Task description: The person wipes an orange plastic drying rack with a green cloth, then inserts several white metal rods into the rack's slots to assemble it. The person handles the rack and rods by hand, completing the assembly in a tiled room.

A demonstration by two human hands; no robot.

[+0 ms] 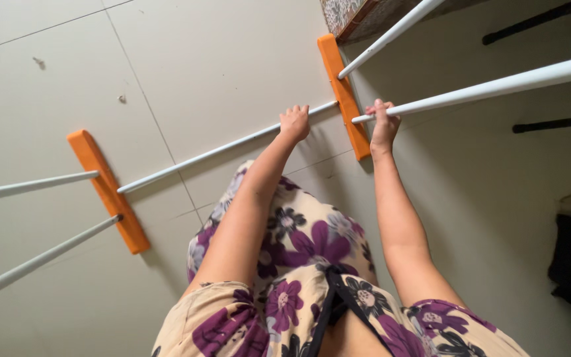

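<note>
While both hands clasp white rods, orange feet rest floorward.

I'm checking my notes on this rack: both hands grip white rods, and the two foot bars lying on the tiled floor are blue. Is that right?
Not quite. The head view shows the two foot bars are orange, not blue. The rest stands: the left hand grips the white cross rod between the bars, the right hand grips another white rod, and the bars lie on the tiled floor.
</note>
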